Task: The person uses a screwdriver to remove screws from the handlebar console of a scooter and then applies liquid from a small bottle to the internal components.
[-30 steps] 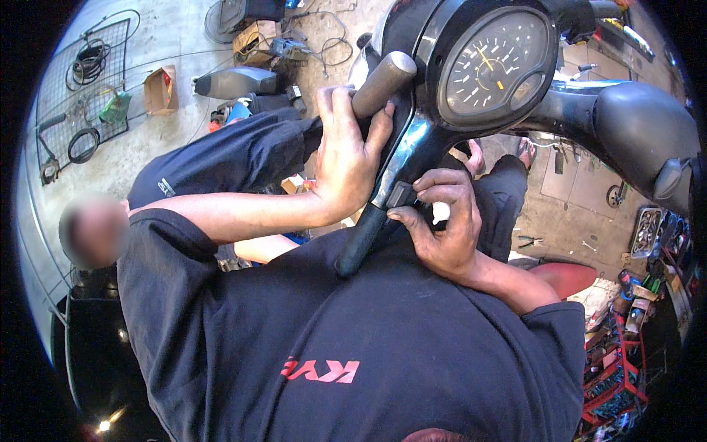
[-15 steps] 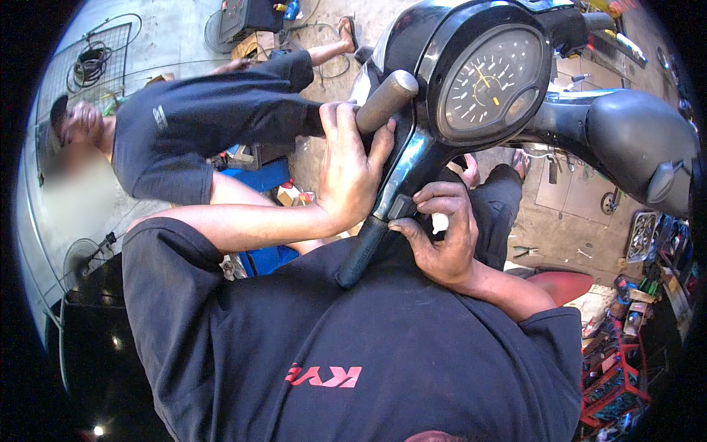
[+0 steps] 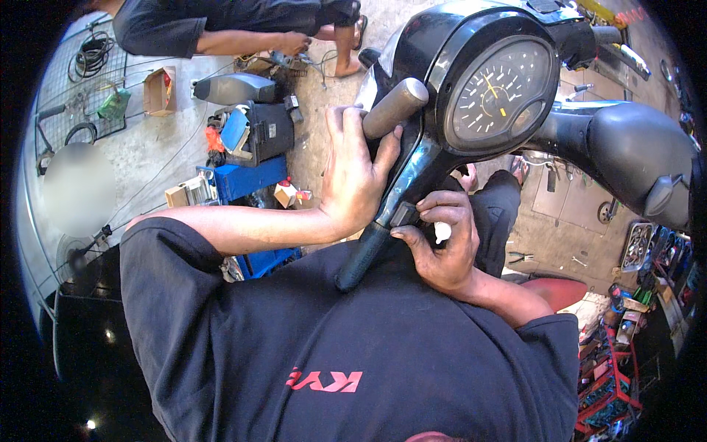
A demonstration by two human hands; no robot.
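A thick grey-brown rod with a rounded end (image 3: 399,107) stands up beside a scooter's black instrument housing. My left hand (image 3: 352,166) is closed round it, thumb on one side and fingers on the other; its lower end is hidden. My right hand (image 3: 451,247) pinches a small black block (image 3: 404,214) on the handlebar, just above the rubber grip (image 3: 361,259). A small white tip (image 3: 442,233) shows beneath the right fingers; what it belongs to is hidden. The round speedometer (image 3: 502,88) faces up beyond both hands.
A black mirror (image 3: 639,151) juts out at the right. At the left stand a blue box (image 3: 252,179) and a black case (image 3: 271,131). Another person (image 3: 250,29) bends at the far left. Pliers (image 3: 521,257) lie on the floor; a red rack (image 3: 605,394) stands at lower right.
The other person has moved away toward the top, uncovering the boxes on the left. The rod and instrument housing have shifted slightly right. Both my hands keep their holds.
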